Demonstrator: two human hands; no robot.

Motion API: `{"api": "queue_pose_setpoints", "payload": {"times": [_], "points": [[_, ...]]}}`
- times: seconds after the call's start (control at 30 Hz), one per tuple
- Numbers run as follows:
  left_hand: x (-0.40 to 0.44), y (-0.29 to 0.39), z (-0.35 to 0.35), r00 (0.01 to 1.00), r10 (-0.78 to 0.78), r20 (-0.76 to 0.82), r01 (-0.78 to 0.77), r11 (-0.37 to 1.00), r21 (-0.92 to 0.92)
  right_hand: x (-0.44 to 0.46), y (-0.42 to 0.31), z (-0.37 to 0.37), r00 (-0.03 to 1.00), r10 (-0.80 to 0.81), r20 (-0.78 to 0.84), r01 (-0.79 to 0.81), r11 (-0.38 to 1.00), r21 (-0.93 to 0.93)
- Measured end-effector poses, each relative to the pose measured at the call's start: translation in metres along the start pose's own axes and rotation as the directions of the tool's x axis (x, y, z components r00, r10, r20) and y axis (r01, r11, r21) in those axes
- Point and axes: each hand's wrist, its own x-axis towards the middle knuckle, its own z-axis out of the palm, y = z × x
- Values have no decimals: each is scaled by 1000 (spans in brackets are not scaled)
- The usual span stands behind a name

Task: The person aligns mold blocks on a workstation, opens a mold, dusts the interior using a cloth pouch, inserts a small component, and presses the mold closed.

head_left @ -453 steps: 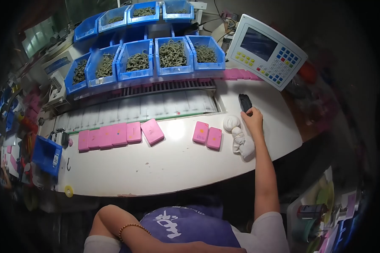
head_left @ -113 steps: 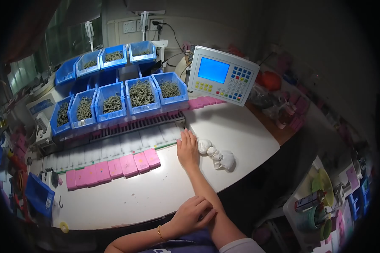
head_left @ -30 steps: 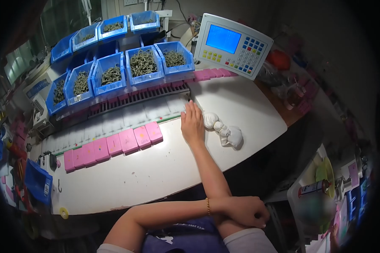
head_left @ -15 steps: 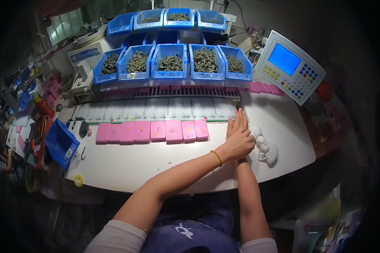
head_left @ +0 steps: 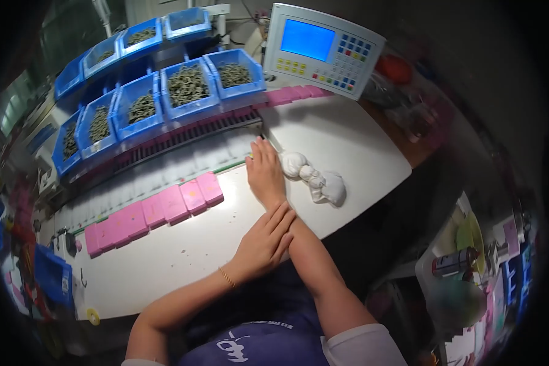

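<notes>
My right hand [head_left: 266,174] lies flat on the white table, palm down, fingers stretched out toward the end of the white marked strip [head_left: 165,174]. It holds nothing. My left hand [head_left: 265,235], with a gold beaded bracelet at its wrist, lies across my right wrist, its fingers curled over it. My left thumb is not clearly seen. Just right of my right hand sits a knotted white cloth bundle [head_left: 313,177]. To the left, a row of pink flat blocks [head_left: 155,207] runs along the strip.
Blue bins [head_left: 189,88] with dark green curly pieces stand in tiers behind the strip. A control panel [head_left: 323,49] with a lit blue screen is at the back right. A roll of yellow tape [head_left: 93,316] and a small hook [head_left: 83,277] lie near the left edge.
My head view has turned to the right. My left hand has slid from the back of my right hand down to the wrist, uncovering the right hand.
</notes>
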Motion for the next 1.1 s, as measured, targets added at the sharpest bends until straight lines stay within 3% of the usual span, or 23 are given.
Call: {"api": "queue_pose_setpoints", "payload": {"times": [0.2,0.33,0.43,0.47,0.5,0.53,0.63,0.73,0.77,0.87,0.93,0.97,1.07,1.1], "points": [[-37,44,0,997,19,78,-13,997,-73,-1,-2,-3,1000,28,12,-28,1000,-1],[-40,59,-11,996,81,46,-73,984,-161,-1,-3,-4,999,45,31,-45,999,7],[10,64,-31,956,236,177,-188,949,-251,1,-5,-7,997,52,50,-50,998,-29],[33,74,-33,925,241,294,-153,944,-293,1,-6,-6,998,47,52,-44,998,-48],[56,80,-30,782,250,571,-105,956,-274,1,-5,-2,997,48,52,-46,998,-45],[74,89,-25,565,234,791,-72,969,-235,-1,-3,2,998,47,51,-44,998,-43],[105,145,-12,75,37,996,-115,993,-28,0,-2,4,998,44,38,-42,998,-46],[87,156,9,24,304,952,-46,952,-302,-4,-2,7,998,58,20,-57,997,-47],[84,163,4,40,333,942,26,942,-334,-3,-3,7,998,61,20,-60,997,-41],[62,168,-6,226,549,805,46,819,-572,-2,-3,5,997,71,25,-70,997,-40],[30,163,-12,587,672,451,-90,608,-789,-2,-3,9,997,75,28,-75,997,-23],[23,164,-23,633,667,393,-175,618,-767,-1,-3,7,997,63,34,-61,997,-37],[0,161,-40,725,575,380,-108,640,-761,-1,-5,7,997,67,23,-66,997,-30],[-7,153,-45,682,597,422,-173,693,-700,-2,-5,9,998,66,10,-65,998,-12]]}}
